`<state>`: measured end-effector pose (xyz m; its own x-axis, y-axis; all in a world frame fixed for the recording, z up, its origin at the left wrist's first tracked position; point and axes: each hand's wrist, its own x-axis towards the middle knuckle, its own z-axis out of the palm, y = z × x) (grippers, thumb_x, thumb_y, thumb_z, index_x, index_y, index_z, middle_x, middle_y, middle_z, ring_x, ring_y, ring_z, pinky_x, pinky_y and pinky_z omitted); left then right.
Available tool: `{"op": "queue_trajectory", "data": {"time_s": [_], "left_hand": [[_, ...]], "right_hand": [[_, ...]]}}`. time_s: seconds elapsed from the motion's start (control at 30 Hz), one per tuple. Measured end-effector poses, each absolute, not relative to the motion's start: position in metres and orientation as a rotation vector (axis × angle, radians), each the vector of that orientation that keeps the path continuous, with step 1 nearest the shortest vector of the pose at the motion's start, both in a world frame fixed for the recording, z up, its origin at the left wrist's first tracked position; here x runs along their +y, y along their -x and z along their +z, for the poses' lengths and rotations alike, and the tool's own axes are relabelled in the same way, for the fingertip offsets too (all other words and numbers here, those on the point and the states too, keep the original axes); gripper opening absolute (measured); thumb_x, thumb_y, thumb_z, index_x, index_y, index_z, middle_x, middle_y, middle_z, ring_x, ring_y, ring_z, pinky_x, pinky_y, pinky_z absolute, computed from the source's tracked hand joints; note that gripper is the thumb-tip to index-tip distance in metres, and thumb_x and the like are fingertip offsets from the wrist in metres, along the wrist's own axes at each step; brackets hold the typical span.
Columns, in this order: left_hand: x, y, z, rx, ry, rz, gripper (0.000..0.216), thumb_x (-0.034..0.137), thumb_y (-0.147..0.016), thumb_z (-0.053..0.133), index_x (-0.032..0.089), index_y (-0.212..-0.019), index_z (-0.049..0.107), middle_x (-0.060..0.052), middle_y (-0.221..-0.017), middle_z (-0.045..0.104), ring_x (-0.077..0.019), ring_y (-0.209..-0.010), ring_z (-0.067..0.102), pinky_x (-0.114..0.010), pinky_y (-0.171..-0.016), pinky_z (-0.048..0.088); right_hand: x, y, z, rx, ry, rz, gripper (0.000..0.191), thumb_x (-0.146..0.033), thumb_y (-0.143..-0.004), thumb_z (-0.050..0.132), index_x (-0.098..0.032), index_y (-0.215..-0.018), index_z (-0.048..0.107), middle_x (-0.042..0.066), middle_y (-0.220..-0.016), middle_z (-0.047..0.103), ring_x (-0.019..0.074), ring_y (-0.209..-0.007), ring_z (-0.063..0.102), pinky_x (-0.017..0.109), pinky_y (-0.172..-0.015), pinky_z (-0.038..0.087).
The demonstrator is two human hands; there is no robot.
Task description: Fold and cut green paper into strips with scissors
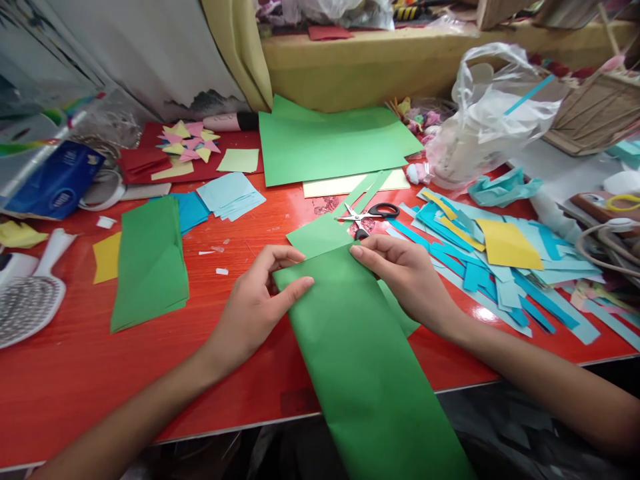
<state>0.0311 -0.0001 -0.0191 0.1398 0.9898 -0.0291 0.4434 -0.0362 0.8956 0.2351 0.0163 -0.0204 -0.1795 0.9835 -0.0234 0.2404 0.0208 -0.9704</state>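
A long sheet of green paper [370,360] slants from the middle of the red table down past its front edge. My left hand [263,293] pinches its far left corner between thumb and fingers. At the far right corner my right hand [405,270] grips the same sheet, thumb on top. Just beyond the sheet lie open scissors [367,215] with black handles, on a green paper piece [320,233] and narrow green strips. Part of another green piece [400,310] shows beneath my right hand.
A green paper stack [150,263] and light blue squares [233,195] lie left. Large green sheets [330,143] are at the back. Blue strips [480,260] with a yellow square [510,243] cover the right, near a plastic bag [490,120]. A hairbrush [30,303] is far left.
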Motion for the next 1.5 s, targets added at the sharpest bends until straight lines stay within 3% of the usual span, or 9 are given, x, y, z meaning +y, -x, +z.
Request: {"op": "queue_trajectory", "data": {"time_s": [0.6,0.83,1.0,1.3,1.5], "left_hand": [[-0.001,-0.032,-0.021,1.417,-1.615,0.882,0.027,0.038,-0.077,0.061,0.024,-0.098,0.054,-0.002,-0.099,0.058,-0.0155,-0.082,0.054,-0.025,-0.064,0.044],[-0.002,-0.032,-0.019,1.436,-1.526,0.966,0.030,0.034,-0.074,0.065,0.024,-0.101,0.054,0.001,-0.083,0.051,-0.0098,-0.064,0.046,-0.022,-0.056,0.040],[0.001,-0.032,-0.019,1.397,-1.369,1.096,0.034,0.030,-0.071,0.069,0.023,-0.101,0.054,0.002,-0.078,0.049,-0.0103,-0.069,0.048,-0.023,-0.063,0.042],[-0.002,-0.033,-0.024,1.488,-1.592,1.284,0.028,0.018,-0.071,0.067,0.024,-0.096,0.056,0.004,-0.072,0.048,-0.0085,-0.062,0.046,-0.022,-0.056,0.040],[0.008,-0.027,-0.025,1.488,-1.483,1.260,0.026,0.021,-0.070,0.069,0.023,-0.094,0.060,0.003,-0.072,0.049,-0.0088,-0.063,0.046,-0.022,-0.057,0.039]], "right_hand": [[0.016,-0.234,-0.022,-1.592,1.293,1.140,0.028,-0.039,-0.087,0.053,-0.018,-0.069,0.051,-0.003,-0.060,0.037,0.0090,-0.054,0.032,0.023,-0.047,0.025],[0.016,-0.235,-0.025,-1.602,1.277,1.073,0.025,-0.038,-0.087,0.052,-0.018,-0.072,0.052,-0.002,-0.062,0.038,0.0094,-0.055,0.032,0.024,-0.048,0.024],[0.018,-0.235,-0.024,-1.561,1.245,1.016,0.022,-0.035,-0.087,0.052,-0.018,-0.072,0.052,-0.002,-0.064,0.040,0.0102,-0.058,0.034,0.025,-0.051,0.026],[0.021,-0.233,-0.030,-1.581,1.193,0.944,0.021,-0.032,-0.087,0.053,-0.017,-0.072,0.054,-0.003,-0.061,0.038,0.0092,-0.057,0.035,0.025,-0.050,0.027],[0.023,-0.232,-0.035,-1.562,1.181,0.945,0.022,-0.031,-0.088,0.053,-0.017,-0.071,0.053,-0.003,-0.062,0.039,0.0087,-0.057,0.035,0.025,-0.050,0.027]]}}
